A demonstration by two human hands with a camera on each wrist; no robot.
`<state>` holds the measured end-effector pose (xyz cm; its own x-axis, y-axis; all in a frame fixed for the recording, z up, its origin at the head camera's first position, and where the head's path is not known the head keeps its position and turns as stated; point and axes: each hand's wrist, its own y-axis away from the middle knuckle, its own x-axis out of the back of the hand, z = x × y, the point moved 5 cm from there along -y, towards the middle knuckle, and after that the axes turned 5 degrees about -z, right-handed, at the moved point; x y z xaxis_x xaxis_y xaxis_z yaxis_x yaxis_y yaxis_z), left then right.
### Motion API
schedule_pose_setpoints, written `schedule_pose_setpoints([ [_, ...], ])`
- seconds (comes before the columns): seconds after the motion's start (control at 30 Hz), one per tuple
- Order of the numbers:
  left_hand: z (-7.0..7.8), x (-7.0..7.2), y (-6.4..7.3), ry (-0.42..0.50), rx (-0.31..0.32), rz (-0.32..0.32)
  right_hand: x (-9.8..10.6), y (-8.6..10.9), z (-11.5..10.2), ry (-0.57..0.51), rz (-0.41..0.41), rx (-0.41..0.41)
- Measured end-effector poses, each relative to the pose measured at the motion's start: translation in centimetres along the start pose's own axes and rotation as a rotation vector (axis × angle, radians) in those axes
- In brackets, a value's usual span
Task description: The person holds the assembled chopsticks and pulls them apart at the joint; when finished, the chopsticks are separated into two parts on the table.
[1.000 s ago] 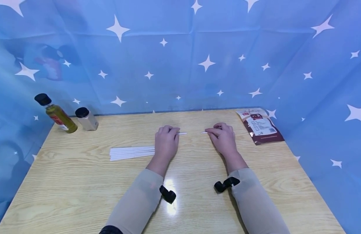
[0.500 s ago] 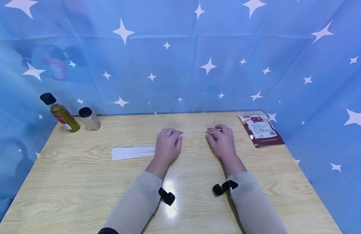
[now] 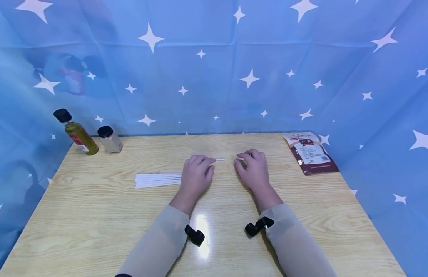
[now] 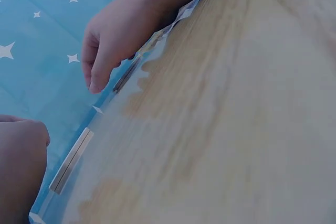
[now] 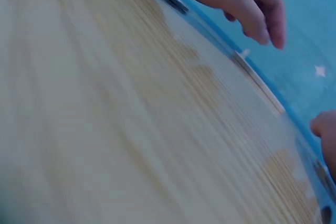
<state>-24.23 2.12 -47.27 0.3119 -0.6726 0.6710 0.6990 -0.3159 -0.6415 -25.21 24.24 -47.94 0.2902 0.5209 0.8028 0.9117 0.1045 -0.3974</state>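
Just right of my left hand (image 3: 196,175), in the head view, a short white stick (image 3: 219,159) shows past the index fingertip, the thumb standing apart from it. My right hand (image 3: 253,169) is opposite, its thumb and index finger to either side of a second small stick end (image 3: 238,159). The left wrist view shows the stick (image 4: 72,161) with a line along it, low at the table's far side, and nothing visible between the fingertips of the right hand (image 4: 121,35). Left of my left hand lies a row of several white sticks (image 3: 156,180), their right ends hidden behind it.
On the wood-grain table (image 3: 96,227), an oil bottle (image 3: 81,138) and a black-lidded jar (image 3: 111,140) stand at the back left. A maroon food pouch (image 3: 312,154) lies at the back right. A blue starry curtain (image 3: 214,69) hangs behind.
My right hand has moved left, toward my left hand, its fingers sliding along to the stick's end. My left index finger and thumb have spread. The head view has shifted slightly.
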Motion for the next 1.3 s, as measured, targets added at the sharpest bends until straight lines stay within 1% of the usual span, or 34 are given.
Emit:
schedule_pose_setpoints([
  [0.17, -0.4, 0.8, 0.6, -0.006, 0.019, -0.017, -1.2, -0.3, -2.5, 0.007, 0.001, 0.065],
  [0.3, -0.8, 1.5, 1.1, -0.032, 0.012, -0.013, -1.9, -0.5, -4.1, 0.004, 0.006, 0.091],
  [0.4, -1.2, 2.0, 1.4, -0.042, 0.01, -0.012, -2.5, -0.6, -5.2, -0.009, -0.005, 0.102],
  [0.6, -2.1, 3.1, 2.1, -0.054, 0.032, -0.034, -4.0, -0.7, -7.3, -0.02, -0.027, 0.137],
  [0.7, -2.4, 3.8, 2.4, -0.063, 0.037, -0.038, -4.6, -0.8, -8.2, -0.022, -0.045, 0.152],
  [0.93, -3.2, 5.2, 3.4, -0.076, 0.023, -0.014, -5.4, -0.7, -10.0, -0.029, -0.067, 0.169],
  [1.07, -3.9, 6.1, 4.0, -0.088, 0.036, -0.011, -5.8, -0.6, -10.9, -0.034, -0.08, 0.18],
  [1.2, -4.6, 7.3, 4.5, -0.098, 0.055, -0.008, -6.2, -0.7, -11.9, -0.033, -0.074, 0.203],
  [1.3, -5.3, 8.2, 5.0, -0.116, 0.081, -0.015, -6.7, -0.7, -12.6, -0.027, -0.072, 0.224],
])
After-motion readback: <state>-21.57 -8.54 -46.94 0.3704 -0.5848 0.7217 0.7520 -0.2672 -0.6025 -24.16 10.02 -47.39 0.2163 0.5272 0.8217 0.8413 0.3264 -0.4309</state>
